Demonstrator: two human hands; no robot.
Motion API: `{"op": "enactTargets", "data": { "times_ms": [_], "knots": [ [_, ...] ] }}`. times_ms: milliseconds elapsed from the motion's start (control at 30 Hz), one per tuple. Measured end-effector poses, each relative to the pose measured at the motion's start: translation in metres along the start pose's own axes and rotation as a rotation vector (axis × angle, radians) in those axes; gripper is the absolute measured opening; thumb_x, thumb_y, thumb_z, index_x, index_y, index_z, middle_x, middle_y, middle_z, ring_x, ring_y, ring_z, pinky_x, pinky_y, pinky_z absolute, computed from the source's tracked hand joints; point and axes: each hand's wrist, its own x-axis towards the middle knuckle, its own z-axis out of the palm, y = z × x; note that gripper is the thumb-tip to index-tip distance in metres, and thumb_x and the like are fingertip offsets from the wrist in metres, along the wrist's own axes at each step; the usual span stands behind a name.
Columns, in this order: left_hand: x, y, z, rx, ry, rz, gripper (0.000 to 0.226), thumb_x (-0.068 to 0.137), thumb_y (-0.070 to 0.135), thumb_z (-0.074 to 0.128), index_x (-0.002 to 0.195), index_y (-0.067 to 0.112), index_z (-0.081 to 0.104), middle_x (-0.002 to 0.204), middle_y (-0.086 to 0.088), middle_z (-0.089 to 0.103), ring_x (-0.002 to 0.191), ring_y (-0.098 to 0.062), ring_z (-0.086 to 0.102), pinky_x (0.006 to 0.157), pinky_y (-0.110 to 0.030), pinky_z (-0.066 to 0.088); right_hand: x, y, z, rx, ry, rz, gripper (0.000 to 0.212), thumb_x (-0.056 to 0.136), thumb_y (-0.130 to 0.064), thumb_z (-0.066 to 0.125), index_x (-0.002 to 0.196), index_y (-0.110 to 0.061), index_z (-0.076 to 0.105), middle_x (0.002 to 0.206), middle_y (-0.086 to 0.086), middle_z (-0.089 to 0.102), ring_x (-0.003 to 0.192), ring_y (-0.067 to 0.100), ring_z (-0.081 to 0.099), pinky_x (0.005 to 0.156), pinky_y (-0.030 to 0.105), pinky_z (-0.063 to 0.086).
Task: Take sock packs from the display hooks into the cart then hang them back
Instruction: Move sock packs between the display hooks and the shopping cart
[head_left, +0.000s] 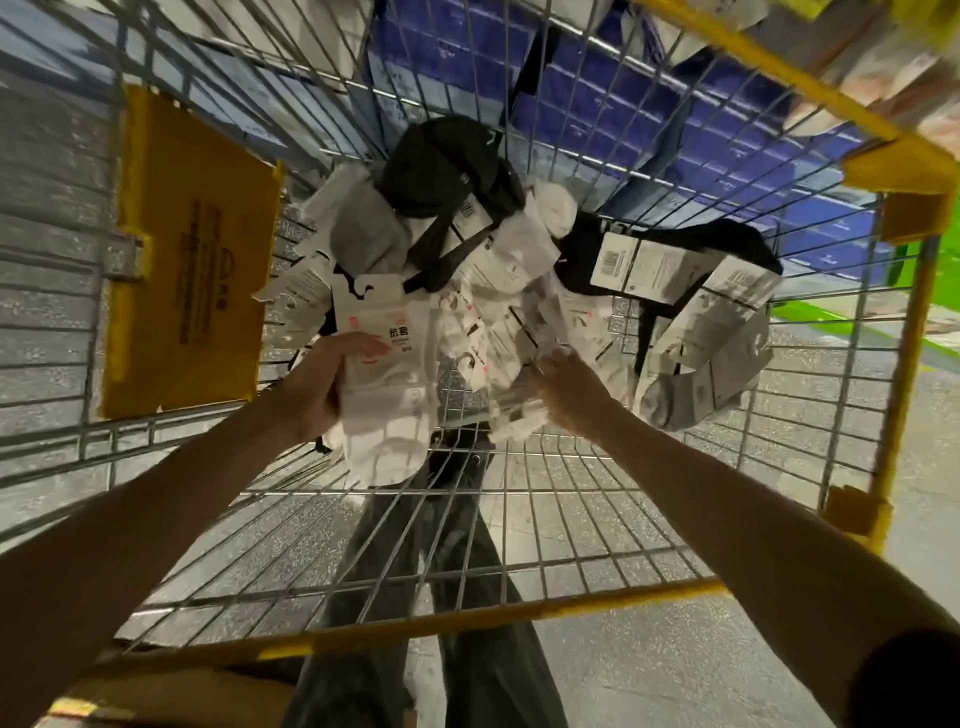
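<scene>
The white sock pack (387, 395) I'm after sits in my left hand (317, 387), thumb across its printed card and fingers curled behind it, lifted just above the heap. Its hanger tab points away from me, towards the pile of sock packs (498, 291) lying on the bottom of the cart (519, 519): white ones in the middle, a black pack (447, 166) at the far end, a grey pack (696, 374) off to the right.

My right hand (571, 389) is down among the white packs, touching a blurred one. I cannot tell whether the fingers have closed on it.

With so many packs already in the cart, I judge this to be the start of the return: gathering packs to hang back. The display hooks are not clearly in view. Next I need a firm hold with the right, then to raise both packs clear of the wire walls with tabs uppermost for threading.
</scene>
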Motion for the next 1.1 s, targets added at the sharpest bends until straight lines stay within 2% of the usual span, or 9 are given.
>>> {"op": "enactTargets", "data": {
  "times_ms": [67,167,267,367,567,733,900,1033,1100],
  "knots": [
    [-0.005,0.004,0.0,-0.021,-0.004,0.002,0.03,0.067,0.012,0.065,0.096,0.02,0.063,0.082,-0.002,0.072,0.078,-0.023,0.065,0.079,-0.037,0.051,-0.004,0.0,-0.014,0.189,0.004,0.019,0.051,0.075,-0.032,0.081,0.118,-0.011,0.064,0.115,0.015,0.061,0.112,0.031,0.056,0.099,0.042,0.046],
    [-0.012,0.011,-0.002,-0.023,-0.001,0.002,0.041,0.063,0.012,0.071,0.103,0.018,0.062,0.093,-0.007,0.07,0.087,-0.028,0.066,0.085,-0.042,0.052,-0.012,-0.012,-0.048,0.835,0.167,0.289,0.044,0.083,-0.046,0.072,0.08,-0.003,0.064,0.071,0.014,0.064,0.064,0.027,0.064,0.065,0.043,0.055],
    [-0.025,0.02,0.0,-0.029,0.007,0.007,0.042,0.063,0.015,0.072,0.103,0.019,0.064,0.097,-0.008,0.071,0.096,-0.03,0.064,0.098,-0.05,0.049,-0.025,-0.025,-0.1,1.22,0.357,0.441,0.027,0.087,-0.039,0.07,0.095,-0.012,0.069,0.076,-0.003,0.07,0.061,0.01,0.069,0.06,0.038,0.059],
    [-0.037,0.029,0.008,-0.013,0.047,0.032,0.037,0.069,0.018,0.073,0.105,0.018,0.066,0.101,-0.008,0.072,0.099,-0.031,0.065,0.1,-0.051,0.049,-0.039,-0.04,-0.149,1.175,0.531,0.503,0.028,0.091,-0.035,0.065,0.108,-0.014,0.063,0.091,-0.003,0.069,0.069,0.0,0.066,0.062,0.024,0.057],
    [-0.081,0.068,0.062,0.091,0.154,0.211,0.01,0.083,0.022,0.069,0.075,0.016,0.069,0.064,0.0,0.067,0.058,-0.021,0.06,0.058,-0.025,0.048,-0.055,-0.081,-0.227,0.888,0.642,0.169,0.05,0.1,-0.044,0.044,0.139,-0.014,0.04,0.104,0.01,0.067,0.068,0.01,0.065,0.053,0.018,0.053],
    [-0.136,0.12,0.08,0.133,0.21,0.296,0.026,0.102,0.029,0.049,0.084,0.015,0.061,0.089,-0.019,0.062,0.084,-0.029,0.059,0.076,-0.039,0.047,-0.098,-0.097,-0.31,1.068,0.413,0.012,0.058,0.097,-0.054,0.035,0.148,-0.026,0.035,0.13,0.004,0.039,0.115,0.02,0.052,0.099,0.032,0.045],
    [-0.184,0.179,0.08,0.153,0.044,0.344,0.073,0.064,0.06,0.075,0.113,0.007,0.067,0.105,-0.023,0.061,0.099,-0.04,0.057,0.092,-0.058,0.046,-0.128,-0.073,-0.383,1.408,0.456,0.044,0.017,0.094,-0.015,0.062,0.11,-0.012,0.065,0.076,-0.011,0.07,0.067,0.006,0.063,0.072,0.029,0.055],
    [-0.27,0.225,0.123,0.139,-0.147,0.444,0.023,0.095,0.028,0.058,0.091,0.015,0.076,0.086,-0.005,0.075,0.075,-0.02,0.071,0.069,-0.027,0.059,-0.156,-0.065,-0.434,1.324,0.551,0.061,0.021,0.088,-0.031,0.07,0.071,-0.022,0.063,0.055,-0.015,0.057,0.052,0.001,0.052,0.058,0.018,0.042],
    [-0.289,0.242,0.135,0.125,-0.237,0.44,0.046,0.104,0.026,0.036,0.088,0.018,0.078,0.087,-0.004,0.077,0.075,-0.016,0.073,0.063,-0.026,0.059,-0.171,-0.068,-0.457,1.371,0.548,0.073,0.034,0.09,-0.038,0.066,0.059,-0.025,0.064,0.05,-0.013,0.05,0.05,0.004,0.046,0.056,0.021,0.037]
  ]
}}
